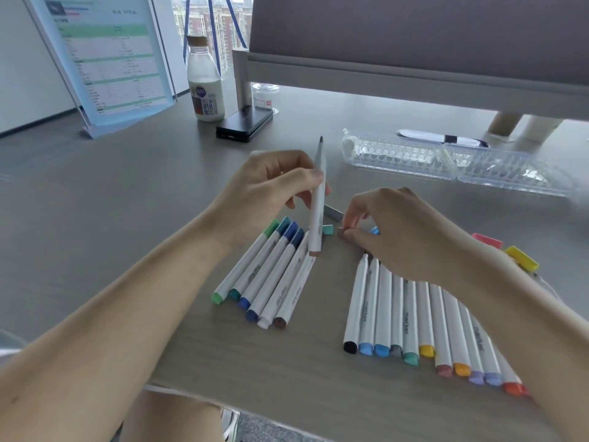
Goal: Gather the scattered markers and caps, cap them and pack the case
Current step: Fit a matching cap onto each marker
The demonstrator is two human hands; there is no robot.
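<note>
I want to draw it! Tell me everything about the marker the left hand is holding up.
The marker is a thin white pen, plastic by its look, with small grey print along it. Its cap is off: a dark tip points up. The lower end is brownish pink. It stands almost upright, gripped between thumb and fingers of the left hand, over the row of capped markers.

1. A milk bottle (pixel 205 87) stands upright at the far side of the table (pixel 95 202).
2. A flat black box (pixel 244 124) lies just beside it.
3. Further left, a leaning clear stand (pixel 102 59) holds a printed sheet.
4. A grey partition (pixel 414 36) closes the back.
</note>
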